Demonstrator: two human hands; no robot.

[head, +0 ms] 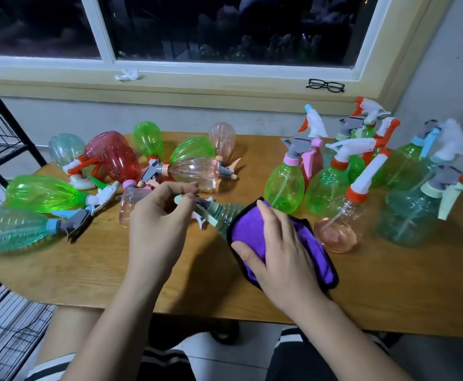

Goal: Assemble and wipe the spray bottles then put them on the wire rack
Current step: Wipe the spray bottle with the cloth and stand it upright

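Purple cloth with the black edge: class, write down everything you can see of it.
The purple cloth with black stitched edging looks soft and fleecy, like microfibre. It is folded and draped over the body of a clear ribbed plastic spray bottle, which lies on its side on the wooden table. The right hand wraps over the cloth, thumb on its near-left part, holding it against the bottle. The cloth's near corner appears to rest on the table.

Glossy plastic bottles (284, 185), plush cloth (248, 229), matt wood-grain table (87, 270), perhaps laminate.
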